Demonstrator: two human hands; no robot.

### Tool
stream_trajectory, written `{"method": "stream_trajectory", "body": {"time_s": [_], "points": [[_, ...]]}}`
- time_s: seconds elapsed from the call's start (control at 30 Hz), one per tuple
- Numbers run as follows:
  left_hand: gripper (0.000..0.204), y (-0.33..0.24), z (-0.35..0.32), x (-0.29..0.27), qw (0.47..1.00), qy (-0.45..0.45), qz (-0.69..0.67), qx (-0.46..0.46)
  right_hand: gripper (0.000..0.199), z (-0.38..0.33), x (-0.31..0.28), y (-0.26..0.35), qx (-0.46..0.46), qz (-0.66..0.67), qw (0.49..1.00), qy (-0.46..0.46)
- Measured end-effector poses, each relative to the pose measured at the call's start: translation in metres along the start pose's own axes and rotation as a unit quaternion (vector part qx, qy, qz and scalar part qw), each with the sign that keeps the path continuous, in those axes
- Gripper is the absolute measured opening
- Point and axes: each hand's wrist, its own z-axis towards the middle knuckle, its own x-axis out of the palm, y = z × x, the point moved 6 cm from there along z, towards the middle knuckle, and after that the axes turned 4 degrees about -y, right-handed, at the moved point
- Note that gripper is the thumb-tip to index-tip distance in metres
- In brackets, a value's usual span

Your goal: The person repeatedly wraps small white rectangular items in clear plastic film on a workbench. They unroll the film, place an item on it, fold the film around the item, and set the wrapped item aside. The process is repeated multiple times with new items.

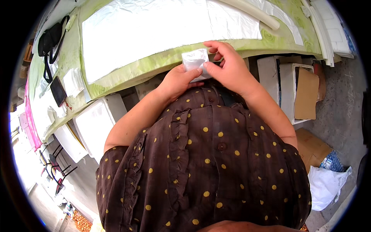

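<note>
A small, shiny clear-plastic packet (194,57), perhaps a stack of thin plastic sleeves, is held in front of my chest at the table's near edge. My left hand (174,82) grips it from below and the left, its thumb lying across the front. On the other side, my right hand (231,66) is raised with fingers apart and slightly curled. Its thumb tip is at the packet's right edge; whether it presses on the plastic I cannot tell. Beyond both hands, a large white sheet (143,34) lies over the green patterned tablecloth (127,73).
A pale roll (255,13) lies at the far right of the table. On the left are a black bag (50,40), a phone (58,91) and clear plastic sleeves (73,82). White boxes with cardboard (306,92) stand at right, near a white plastic bag (326,187).
</note>
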Motion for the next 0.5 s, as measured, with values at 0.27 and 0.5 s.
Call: {"method": "stream_trajectory", "body": {"time_s": [0.27, 0.5], "points": [[0.036, -0.023, -0.020, 0.008, 0.995, 0.012, 0.019, 0.102, 0.018, 0.012, 0.008, 0.001, 0.093, 0.202, 0.975, -0.003], [0.038, -0.038, -0.029, -0.006, 0.969, -0.026, -0.171, 0.175, 0.021, 0.019, 0.025, 0.021, 0.051, 0.208, 0.977, -0.011]]}}
